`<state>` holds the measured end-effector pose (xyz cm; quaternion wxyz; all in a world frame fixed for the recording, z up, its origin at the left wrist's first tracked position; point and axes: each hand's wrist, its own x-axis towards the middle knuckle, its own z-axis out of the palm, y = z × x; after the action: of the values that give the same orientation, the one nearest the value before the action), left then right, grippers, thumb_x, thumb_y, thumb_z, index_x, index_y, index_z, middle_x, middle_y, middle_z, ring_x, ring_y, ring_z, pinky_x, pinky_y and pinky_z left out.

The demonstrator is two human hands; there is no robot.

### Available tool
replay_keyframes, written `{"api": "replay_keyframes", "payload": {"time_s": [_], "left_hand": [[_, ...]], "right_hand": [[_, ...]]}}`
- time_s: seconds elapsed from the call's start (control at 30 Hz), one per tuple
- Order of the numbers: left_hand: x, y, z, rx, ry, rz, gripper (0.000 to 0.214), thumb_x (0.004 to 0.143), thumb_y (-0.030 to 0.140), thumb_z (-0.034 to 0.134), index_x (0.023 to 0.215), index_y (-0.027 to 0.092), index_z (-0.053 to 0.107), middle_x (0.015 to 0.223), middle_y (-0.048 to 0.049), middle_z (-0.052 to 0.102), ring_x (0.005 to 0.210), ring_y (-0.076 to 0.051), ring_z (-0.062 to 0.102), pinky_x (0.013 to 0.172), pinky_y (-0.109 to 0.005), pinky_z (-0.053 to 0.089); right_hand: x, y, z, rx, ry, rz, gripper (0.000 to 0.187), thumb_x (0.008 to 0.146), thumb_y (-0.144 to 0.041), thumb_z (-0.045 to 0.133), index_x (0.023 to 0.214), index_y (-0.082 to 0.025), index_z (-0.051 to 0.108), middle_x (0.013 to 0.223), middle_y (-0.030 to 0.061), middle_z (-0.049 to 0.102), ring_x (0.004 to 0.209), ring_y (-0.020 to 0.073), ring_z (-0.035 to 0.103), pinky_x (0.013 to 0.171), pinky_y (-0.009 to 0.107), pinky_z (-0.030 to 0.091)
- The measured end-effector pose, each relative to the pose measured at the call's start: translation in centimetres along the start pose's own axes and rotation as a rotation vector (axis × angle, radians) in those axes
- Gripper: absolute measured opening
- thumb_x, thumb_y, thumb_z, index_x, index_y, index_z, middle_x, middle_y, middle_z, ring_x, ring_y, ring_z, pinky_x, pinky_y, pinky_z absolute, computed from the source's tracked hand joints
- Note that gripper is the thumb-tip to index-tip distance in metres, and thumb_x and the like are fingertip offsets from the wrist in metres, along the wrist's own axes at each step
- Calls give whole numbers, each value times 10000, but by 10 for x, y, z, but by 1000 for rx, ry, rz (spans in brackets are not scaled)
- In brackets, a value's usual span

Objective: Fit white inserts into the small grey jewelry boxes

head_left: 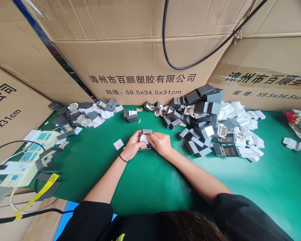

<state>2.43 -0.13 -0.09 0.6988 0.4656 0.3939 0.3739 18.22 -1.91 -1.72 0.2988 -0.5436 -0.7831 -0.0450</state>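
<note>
A small dark grey box (147, 131) with a white lining stands opened between my hands over the green table. My left hand (133, 146) grips it from the left, thumb across its front. From the right, my right hand (160, 143) has its fingers closed at the white paper insert (143, 138) inside the box; my fingers partly hide their exact hold. A white paper card (118, 144) lies flat just left of my left hand. Behind my hands sits another opened dark box (130, 115).
Dark boxes and white inserts form a large heap (200, 113) at right and a smaller heap (84, 115) at left. Power strips (27, 160) with cables lie at the left edge. Big cartons (130, 53) wall the back; a black cable (180, 68) hangs in front. A plastic bag (299, 124) is far right.
</note>
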Motion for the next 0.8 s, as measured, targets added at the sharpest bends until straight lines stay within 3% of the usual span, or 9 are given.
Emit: {"api": "replay_keyframes", "payload": {"time_s": [0.17, 0.33, 0.57, 0.8], "left_hand": [[2, 0, 4, 16, 33, 11, 477, 602, 18, 585, 1057, 162, 566, 998, -41, 627, 934, -168, 571, 779, -251, 437], [3, -5, 5, 59, 106, -20, 484, 599, 27, 575, 1063, 165, 576, 964, -34, 639, 875, -165, 583, 718, -243, 439], [3, -7, 8, -14, 234, -42, 488, 582, 45, 601, 1059, 147, 574, 888, -33, 655, 759, -151, 597, 654, -246, 437], [3, -9, 7, -97, 250, -31, 465, 606, 94, 680, 1055, 155, 575, 966, -64, 658, 871, -194, 610, 763, -313, 464]], "right_hand": [[0, -1, -1, -28, 53, -23, 380, 945, -301, 383, 674, -191, 627, 530, -1, 524, 510, 84, 445, 499, 250, 229], [1, -2, 1, -32, 92, -19, 380, 944, -296, 385, 708, -198, 665, 508, -10, 506, 494, 79, 431, 493, 243, 228], [-3, 6, 5, 89, 19, -41, 347, 952, -374, 378, 1058, -224, 672, 576, -14, 573, 528, 66, 487, 518, 218, 269], [-1, 4, -2, 146, -139, -35, 377, 950, -415, 360, 1152, -243, 628, 683, -4, 666, 604, 76, 578, 524, 207, 298]]}}
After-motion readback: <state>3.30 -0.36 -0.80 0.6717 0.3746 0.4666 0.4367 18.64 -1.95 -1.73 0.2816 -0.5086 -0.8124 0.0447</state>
